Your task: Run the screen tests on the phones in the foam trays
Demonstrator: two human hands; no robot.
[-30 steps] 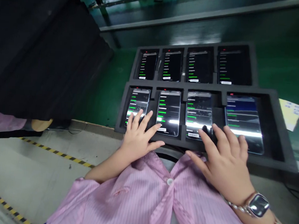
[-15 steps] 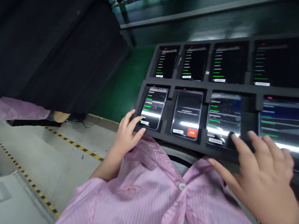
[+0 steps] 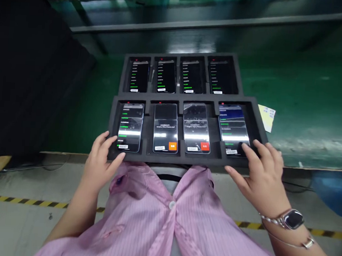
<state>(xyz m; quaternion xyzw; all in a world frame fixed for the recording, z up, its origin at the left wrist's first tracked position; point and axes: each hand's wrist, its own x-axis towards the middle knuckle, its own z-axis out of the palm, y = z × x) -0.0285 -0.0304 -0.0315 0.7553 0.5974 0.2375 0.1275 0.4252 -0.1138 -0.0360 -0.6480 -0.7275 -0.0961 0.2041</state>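
Note:
A black foam tray [image 3: 183,158] in front of me holds a row of smartphones in its slots. My left hand [image 3: 102,163] rests at the tray's left front corner, fingers apart, close to the leftmost phone [image 3: 130,126]. With fingers spread, my right hand [image 3: 263,175] is at the right front corner; its index fingertip is at the lower right of the rightmost phone [image 3: 234,128], whose screen shows a list. The two middle phones, one left [image 3: 166,123] and one right [image 3: 196,124], show dark screens with an orange and a red button.
Behind it, a second foam tray [image 3: 182,55] carries another row of phones showing lists. Both stand on a green bench top [image 3: 311,126]. A yellow sheet [image 3: 267,117] lies right of the front tray. Black cloth [image 3: 25,75] hangs at the left.
The view has swung to the right. My right hand has gone from the third phone to the rightmost one. The third phone's list has given way to a screen with a red button.

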